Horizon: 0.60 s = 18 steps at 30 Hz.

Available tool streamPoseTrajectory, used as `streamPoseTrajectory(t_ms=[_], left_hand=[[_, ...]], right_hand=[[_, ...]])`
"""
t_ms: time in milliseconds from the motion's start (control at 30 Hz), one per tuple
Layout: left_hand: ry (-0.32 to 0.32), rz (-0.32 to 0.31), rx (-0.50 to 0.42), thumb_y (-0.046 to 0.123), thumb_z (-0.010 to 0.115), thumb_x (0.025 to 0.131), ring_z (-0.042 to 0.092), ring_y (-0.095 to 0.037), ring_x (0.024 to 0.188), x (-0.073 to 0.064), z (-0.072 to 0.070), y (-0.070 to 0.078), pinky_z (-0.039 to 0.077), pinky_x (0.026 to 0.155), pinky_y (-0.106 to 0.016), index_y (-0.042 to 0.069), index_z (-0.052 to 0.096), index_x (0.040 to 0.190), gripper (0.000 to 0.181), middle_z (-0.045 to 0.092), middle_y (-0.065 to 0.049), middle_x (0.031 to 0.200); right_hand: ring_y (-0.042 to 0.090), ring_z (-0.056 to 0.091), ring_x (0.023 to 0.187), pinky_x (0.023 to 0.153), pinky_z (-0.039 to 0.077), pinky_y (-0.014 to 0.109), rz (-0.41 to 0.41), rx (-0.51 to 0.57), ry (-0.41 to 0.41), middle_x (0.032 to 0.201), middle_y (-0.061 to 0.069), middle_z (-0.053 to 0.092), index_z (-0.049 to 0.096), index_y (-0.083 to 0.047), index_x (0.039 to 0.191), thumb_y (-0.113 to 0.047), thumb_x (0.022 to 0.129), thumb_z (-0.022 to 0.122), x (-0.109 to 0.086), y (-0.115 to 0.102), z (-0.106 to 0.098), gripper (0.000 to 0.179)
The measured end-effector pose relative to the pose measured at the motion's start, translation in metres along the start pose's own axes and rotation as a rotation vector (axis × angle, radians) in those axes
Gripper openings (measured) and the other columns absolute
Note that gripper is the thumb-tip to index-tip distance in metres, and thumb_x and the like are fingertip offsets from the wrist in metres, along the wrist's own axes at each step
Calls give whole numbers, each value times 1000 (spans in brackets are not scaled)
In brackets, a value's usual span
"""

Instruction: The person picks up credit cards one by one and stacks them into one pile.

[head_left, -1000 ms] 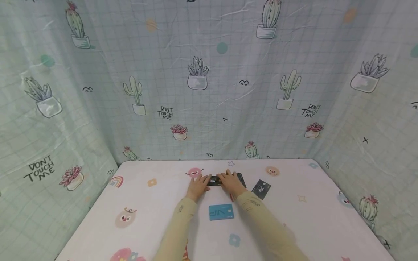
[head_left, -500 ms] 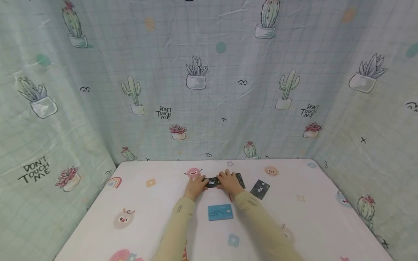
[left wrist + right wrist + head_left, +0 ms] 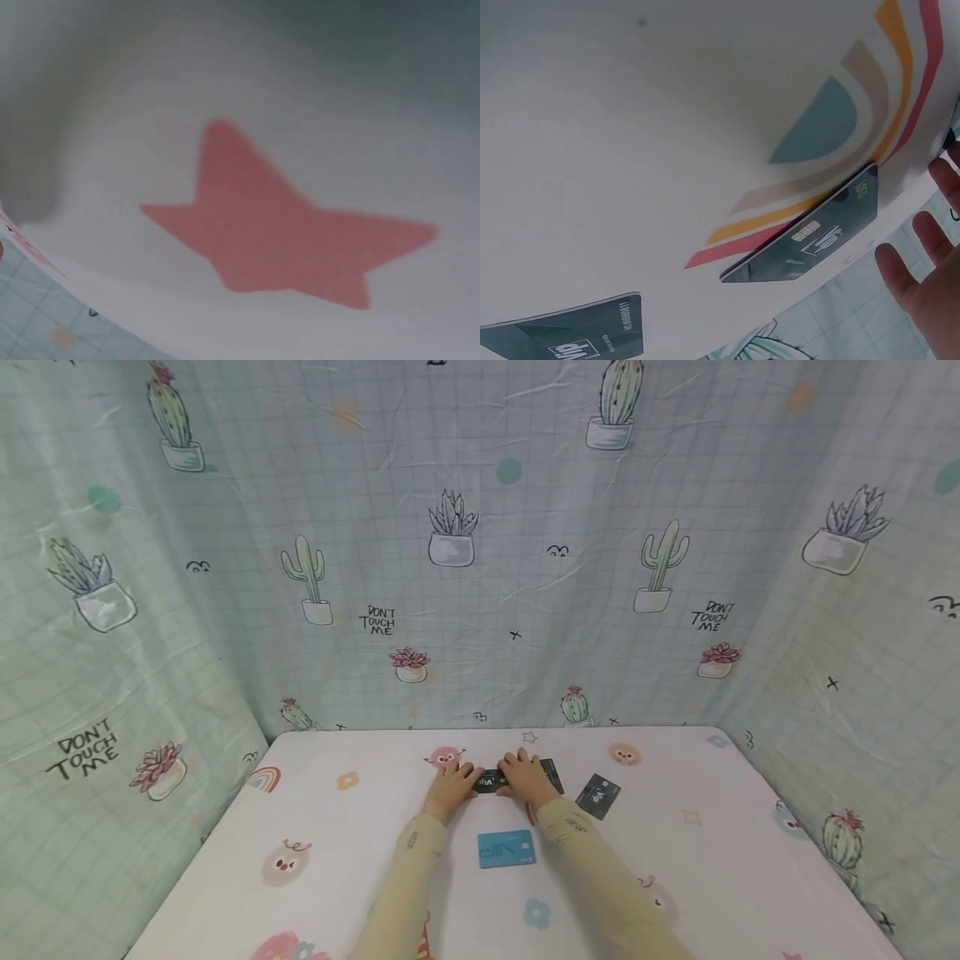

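In the head view, a black VIP card (image 3: 489, 781) sits between my two hands at the far middle of the table. My left hand (image 3: 448, 793) grips its left end, and my right hand (image 3: 527, 778) pinches its right end with the thumb at the near edge. Just right of the right hand lies a second black card (image 3: 552, 774), partly covered by that hand. In the right wrist view this card (image 3: 810, 236) lies flat beside the right hand (image 3: 930, 296), and a dark corner of the held card (image 3: 951, 140) shows by the fingertips. The left wrist view shows no hand.
Farther right rests another black VIP card (image 3: 598, 796), turned at an angle. A blue VIP card (image 3: 507, 849) lies nearer, between the forearms. The white table (image 3: 360, 852) carries printed shapes. Cactus-print curtains (image 3: 517, 677) close off the back and sides.
The held card has come slightly nearer to me, and the right thumb now shows at its near edge. Both hands otherwise keep nearly the same place. The other cards have not moved.
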State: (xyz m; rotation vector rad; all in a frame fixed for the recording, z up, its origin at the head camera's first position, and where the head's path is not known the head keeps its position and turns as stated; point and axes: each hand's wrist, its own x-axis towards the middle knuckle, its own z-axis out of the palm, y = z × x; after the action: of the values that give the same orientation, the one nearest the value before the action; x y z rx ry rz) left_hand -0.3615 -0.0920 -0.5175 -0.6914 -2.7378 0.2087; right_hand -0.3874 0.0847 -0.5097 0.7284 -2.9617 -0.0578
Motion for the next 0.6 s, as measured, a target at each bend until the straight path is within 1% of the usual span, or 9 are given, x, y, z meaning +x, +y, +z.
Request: streamPoseTrajectory(t_ms=[133, 333, 467, 600], left_hand=[[-15, 3, 15, 39, 52, 84, 49, -23, 107, 0, 4, -2, 43, 90, -40, 26, 45, 123, 42, 53, -3, 116], [-34, 3, 12, 39, 50, 86, 47, -25, 114, 1, 8, -3, 41, 94, -43, 26, 43, 128, 45, 52, -4, 121], [-19, 11, 25, 40, 51, 85, 49, -25, 110, 2, 8, -2, 43, 91, -41, 25, 44, 126, 44, 54, -3, 117], [-2, 21, 47, 40, 52, 84, 50, -24, 105, 1, 5, -2, 44, 88, -39, 25, 45, 125, 44, 54, -4, 114]], right_hand=[[20, 41, 100, 89, 40, 47, -13, 18, 7, 113, 1, 51, 52, -16, 115, -51, 77, 55, 1, 0, 0, 51], [20, 41, 103, 92, 39, 46, -9, 58, -22, 118, 1, 51, 49, -16, 122, -47, 79, 57, 1, -1, -3, 54], [21, 40, 104, 92, 39, 46, -7, 71, -33, 119, 2, 50, 47, -16, 124, -46, 79, 57, 0, -1, -4, 55], [22, 39, 104, 91, 40, 46, -22, 57, -31, 120, 4, 48, 46, -15, 126, -45, 79, 58, 0, -2, -6, 57]])
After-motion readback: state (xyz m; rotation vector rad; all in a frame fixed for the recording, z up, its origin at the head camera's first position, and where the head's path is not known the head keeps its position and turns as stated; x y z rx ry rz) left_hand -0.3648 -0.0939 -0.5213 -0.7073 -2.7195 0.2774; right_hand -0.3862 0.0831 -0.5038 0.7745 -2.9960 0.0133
